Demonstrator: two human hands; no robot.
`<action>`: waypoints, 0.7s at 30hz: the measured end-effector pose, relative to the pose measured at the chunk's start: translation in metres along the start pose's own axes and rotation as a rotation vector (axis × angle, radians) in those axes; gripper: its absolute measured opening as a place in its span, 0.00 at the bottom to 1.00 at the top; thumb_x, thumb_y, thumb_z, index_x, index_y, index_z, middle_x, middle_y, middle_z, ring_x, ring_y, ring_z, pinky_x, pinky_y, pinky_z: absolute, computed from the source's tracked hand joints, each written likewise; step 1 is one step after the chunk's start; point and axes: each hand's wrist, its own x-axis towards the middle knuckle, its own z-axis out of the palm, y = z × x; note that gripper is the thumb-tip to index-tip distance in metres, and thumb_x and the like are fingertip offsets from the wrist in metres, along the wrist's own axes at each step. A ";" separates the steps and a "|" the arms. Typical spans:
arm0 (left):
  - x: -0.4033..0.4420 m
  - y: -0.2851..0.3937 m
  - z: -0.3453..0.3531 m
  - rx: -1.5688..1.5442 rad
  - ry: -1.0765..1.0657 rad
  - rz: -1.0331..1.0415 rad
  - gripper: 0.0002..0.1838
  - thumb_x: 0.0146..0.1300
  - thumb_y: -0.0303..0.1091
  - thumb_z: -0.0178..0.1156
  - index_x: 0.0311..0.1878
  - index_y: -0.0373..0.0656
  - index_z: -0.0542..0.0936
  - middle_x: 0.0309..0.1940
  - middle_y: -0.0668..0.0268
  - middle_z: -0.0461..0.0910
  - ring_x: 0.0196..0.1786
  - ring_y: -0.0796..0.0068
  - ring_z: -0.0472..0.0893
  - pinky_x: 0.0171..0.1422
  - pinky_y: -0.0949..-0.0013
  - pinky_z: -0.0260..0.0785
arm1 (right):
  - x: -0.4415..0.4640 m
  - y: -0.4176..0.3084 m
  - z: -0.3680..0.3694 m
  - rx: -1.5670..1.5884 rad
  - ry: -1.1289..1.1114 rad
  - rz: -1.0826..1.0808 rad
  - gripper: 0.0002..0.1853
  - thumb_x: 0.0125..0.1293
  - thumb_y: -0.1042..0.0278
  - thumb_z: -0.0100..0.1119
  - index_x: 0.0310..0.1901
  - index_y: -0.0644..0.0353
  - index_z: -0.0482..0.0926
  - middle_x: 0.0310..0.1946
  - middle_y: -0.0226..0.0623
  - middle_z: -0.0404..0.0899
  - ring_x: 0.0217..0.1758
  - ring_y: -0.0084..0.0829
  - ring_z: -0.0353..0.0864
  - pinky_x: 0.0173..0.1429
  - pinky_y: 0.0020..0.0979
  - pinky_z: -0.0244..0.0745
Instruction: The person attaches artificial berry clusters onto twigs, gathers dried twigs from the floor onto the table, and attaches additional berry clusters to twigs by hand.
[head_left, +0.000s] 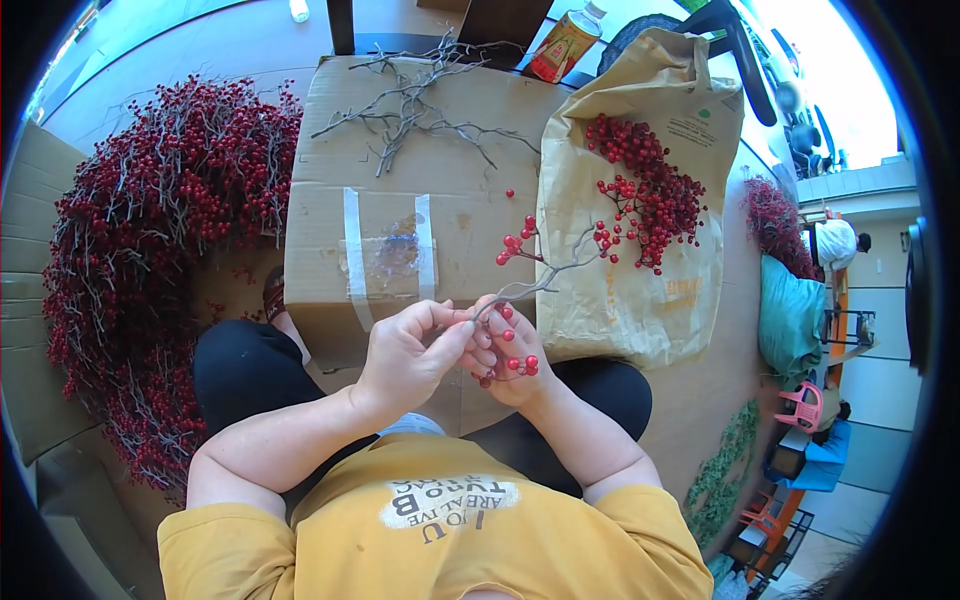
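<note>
Between my two hands a grey branch (pixel 545 272) rises toward the upper right, with red berry clusters near its middle and tip. The fingers of my left hand (pixel 418 345) pinch the lower end of the branch. My right hand (pixel 515 360) is closed around the same end, with a few red berries (pixel 522 365) among and below its fingers. Beyond the hands stands a cardboard box (pixel 460 215) with bare twigs (pixel 410 115) on top and one loose berry (pixel 510 193). A heap of red berry sprigs (pixel 650 195) lies on the tan bag (pixel 640 310) at the right.
A large pile of red-berried branches (pixel 170 200) fills the left side. A bottle (pixel 566 42) stands behind the box. At the far right are a green sack (pixel 790 315), a pink chair (pixel 802 407) and a person in white (pixel 835 243).
</note>
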 end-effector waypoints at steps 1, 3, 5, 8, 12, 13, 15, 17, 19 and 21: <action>0.000 0.000 0.000 0.115 0.003 0.055 0.03 0.66 0.24 0.54 0.38 0.34 0.75 0.31 0.62 0.82 0.32 0.77 0.83 0.55 0.66 0.73 | 0.000 0.000 -0.001 -0.001 0.005 -0.009 0.08 0.72 0.62 0.49 0.41 0.56 0.69 0.26 0.26 0.67 0.24 0.16 0.65 0.31 0.21 0.66; -0.001 0.001 -0.001 0.344 0.007 0.164 0.02 0.66 0.24 0.55 0.38 0.35 0.75 0.29 0.65 0.83 0.31 0.79 0.83 0.64 0.60 0.67 | -0.002 -0.001 0.001 -0.038 -0.021 -0.033 0.08 0.72 0.62 0.50 0.41 0.56 0.69 0.27 0.26 0.67 0.25 0.16 0.66 0.31 0.21 0.66; 0.000 -0.005 -0.002 0.458 0.019 0.276 0.02 0.65 0.24 0.55 0.37 0.36 0.76 0.27 0.67 0.83 0.29 0.80 0.83 0.68 0.58 0.62 | -0.002 -0.001 0.001 -0.062 -0.040 -0.052 0.08 0.72 0.61 0.50 0.41 0.56 0.69 0.27 0.26 0.67 0.25 0.16 0.66 0.31 0.21 0.65; 0.002 -0.009 -0.004 0.595 0.015 0.410 0.02 0.65 0.23 0.56 0.37 0.36 0.77 0.26 0.67 0.83 0.29 0.80 0.83 0.69 0.57 0.61 | -0.003 0.001 -0.001 -0.091 -0.046 -0.080 0.08 0.72 0.61 0.50 0.41 0.56 0.69 0.27 0.26 0.67 0.25 0.16 0.67 0.30 0.21 0.65; 0.009 -0.001 -0.007 0.568 -0.066 0.392 0.07 0.65 0.22 0.55 0.44 0.33 0.77 0.29 0.61 0.83 0.30 0.76 0.84 0.63 0.59 0.68 | -0.001 -0.009 -0.001 -0.184 -0.032 -0.098 0.07 0.72 0.62 0.50 0.42 0.55 0.69 0.27 0.26 0.68 0.24 0.17 0.67 0.26 0.20 0.62; 0.010 0.010 -0.004 0.379 -0.054 0.210 0.08 0.66 0.24 0.54 0.46 0.32 0.77 0.30 0.58 0.83 0.31 0.74 0.84 0.60 0.61 0.70 | 0.001 -0.015 -0.001 -0.207 -0.032 -0.094 0.07 0.72 0.62 0.50 0.42 0.55 0.69 0.27 0.26 0.68 0.23 0.17 0.67 0.25 0.19 0.61; 0.012 0.036 0.004 0.006 -0.036 -0.155 0.12 0.69 0.28 0.52 0.49 0.31 0.76 0.33 0.53 0.83 0.33 0.69 0.84 0.55 0.63 0.73 | 0.004 -0.031 0.003 -0.212 -0.019 -0.137 0.06 0.72 0.63 0.50 0.43 0.55 0.69 0.27 0.27 0.68 0.23 0.18 0.67 0.23 0.19 0.60; 0.019 0.048 -0.016 -0.230 -0.157 -0.440 0.15 0.71 0.33 0.49 0.51 0.30 0.75 0.34 0.50 0.82 0.34 0.65 0.84 0.52 0.63 0.75 | 0.004 -0.044 0.000 -0.211 0.003 -0.205 0.06 0.71 0.64 0.50 0.43 0.55 0.71 0.28 0.30 0.71 0.23 0.19 0.68 0.23 0.18 0.60; 0.022 0.065 -0.021 -0.233 -0.291 -0.626 0.19 0.73 0.38 0.45 0.49 0.29 0.75 0.31 0.53 0.82 0.32 0.64 0.84 0.50 0.63 0.76 | 0.000 -0.057 -0.005 -0.400 -0.004 -0.213 0.06 0.71 0.63 0.51 0.43 0.55 0.72 0.29 0.32 0.72 0.23 0.19 0.68 0.23 0.18 0.59; 0.024 0.058 -0.029 -0.262 -0.337 -0.569 0.17 0.72 0.38 0.49 0.47 0.30 0.75 0.30 0.56 0.81 0.31 0.68 0.82 0.48 0.65 0.75 | 0.000 -0.062 0.005 -0.554 0.034 -0.229 0.08 0.70 0.62 0.54 0.44 0.55 0.74 0.28 0.30 0.74 0.21 0.17 0.67 0.22 0.17 0.59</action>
